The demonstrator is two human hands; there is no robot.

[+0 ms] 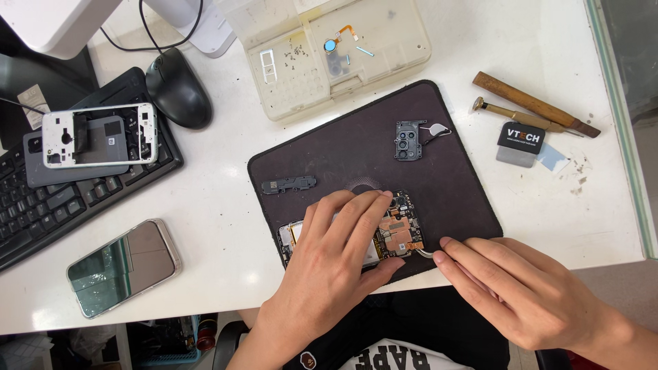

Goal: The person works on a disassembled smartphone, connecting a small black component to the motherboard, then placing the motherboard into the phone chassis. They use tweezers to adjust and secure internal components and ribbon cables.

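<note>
White table (226, 212) carries dark mat (452, 185), keyboard (41, 205), mouse (177, 88), parts tray (404, 48).

Looks like a phone repair bench: white desk with a dark work mat (411, 147), a plastic parts tray (329, 55) (tiny screws inside), screwdrivers (510, 113), stripped phone frames (99, 135), plus a keyboard (41, 199).

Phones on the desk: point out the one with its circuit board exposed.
The opened phone on the dark mat, under the left hand; the intact phone lies at the desk's left.
</note>
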